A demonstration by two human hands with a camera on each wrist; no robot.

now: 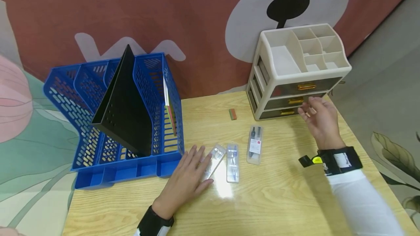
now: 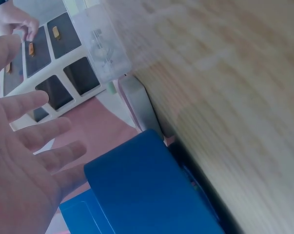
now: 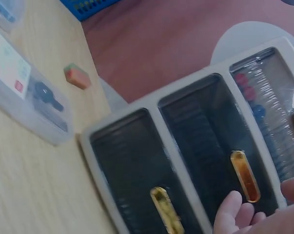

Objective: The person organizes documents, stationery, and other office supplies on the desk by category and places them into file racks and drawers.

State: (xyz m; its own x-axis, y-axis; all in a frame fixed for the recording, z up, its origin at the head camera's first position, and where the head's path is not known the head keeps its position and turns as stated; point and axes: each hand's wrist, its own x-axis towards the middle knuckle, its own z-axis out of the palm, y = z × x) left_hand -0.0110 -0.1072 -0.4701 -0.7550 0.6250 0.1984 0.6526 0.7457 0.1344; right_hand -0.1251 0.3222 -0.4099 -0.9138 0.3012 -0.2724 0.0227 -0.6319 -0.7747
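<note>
Sliding, your empty left hand (image 1: 186,177) could knock the nearest clear case (image 1: 217,157) — pulling crookedly, your empty right hand (image 1: 321,122), beside the middle handle (image 1: 296,101), could jam its drawer (image 1: 277,104).

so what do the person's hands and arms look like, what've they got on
The left hand and right hand are ungloved. The right wrist has a black band with a pale patch and yellow tag, above a white sleeve. The left wrist has a black strap; little of that sleeve shows.
</note>
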